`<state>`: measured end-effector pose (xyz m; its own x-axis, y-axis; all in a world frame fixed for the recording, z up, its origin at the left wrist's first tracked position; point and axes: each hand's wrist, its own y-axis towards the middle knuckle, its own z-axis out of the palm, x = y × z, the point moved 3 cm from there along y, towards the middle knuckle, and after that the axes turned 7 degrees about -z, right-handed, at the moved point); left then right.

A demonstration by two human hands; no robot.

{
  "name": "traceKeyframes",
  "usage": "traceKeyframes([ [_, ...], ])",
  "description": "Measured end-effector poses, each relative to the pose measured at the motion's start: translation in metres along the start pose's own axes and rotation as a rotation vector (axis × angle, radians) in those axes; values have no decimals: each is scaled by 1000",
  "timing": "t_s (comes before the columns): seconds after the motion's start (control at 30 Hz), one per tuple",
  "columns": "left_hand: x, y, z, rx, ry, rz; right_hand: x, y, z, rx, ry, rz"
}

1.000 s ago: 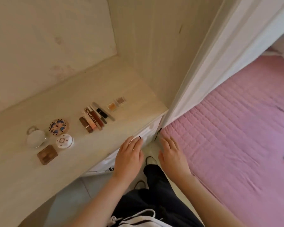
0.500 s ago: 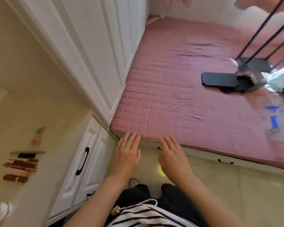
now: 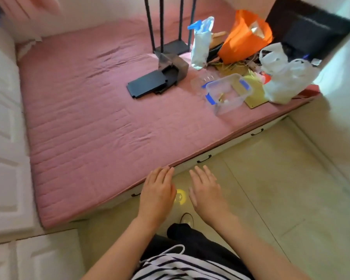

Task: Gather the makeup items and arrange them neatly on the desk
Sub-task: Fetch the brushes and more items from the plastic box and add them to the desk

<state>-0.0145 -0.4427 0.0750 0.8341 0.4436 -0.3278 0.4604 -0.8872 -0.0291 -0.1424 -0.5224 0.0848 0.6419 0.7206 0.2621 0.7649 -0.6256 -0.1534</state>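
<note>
Both hands were held out flat, palms down, low in the view toward 6 o'clock. The left hand (image 3: pixel 158 190) was seen with its fingers straight and together and nothing gripped, its fingertips lying at the edge of the pink mattress (image 3: pixel 89 118). The right hand (image 3: pixel 205 191), just beside it on the 3 o'clock side, was likewise spread and empty above the tiled floor (image 3: pixel 271 188). A clear plastic box (image 3: pixel 227 93) with blue clips was seen on the mattress toward 1 o'clock, near a white plastic bag (image 3: pixel 285 77) and an orange bag (image 3: pixel 245 35). White cabinet doors (image 3: pixel 4 158) were seen at 9 o'clock. The makeup items and the desk could not be made out in this view.
</note>
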Motion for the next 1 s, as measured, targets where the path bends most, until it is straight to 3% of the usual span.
traceKeyframes([
  [0.27,-128,64,37,123,23,282,-112,-37,-25,-45,93,283],
  [0.57,-194,124,67,194,37,460,-197,-60,-47,-117,215,579],
  [1.0,-283,298,84,145,-21,544,-326,36,-103,-188,219,696],
])
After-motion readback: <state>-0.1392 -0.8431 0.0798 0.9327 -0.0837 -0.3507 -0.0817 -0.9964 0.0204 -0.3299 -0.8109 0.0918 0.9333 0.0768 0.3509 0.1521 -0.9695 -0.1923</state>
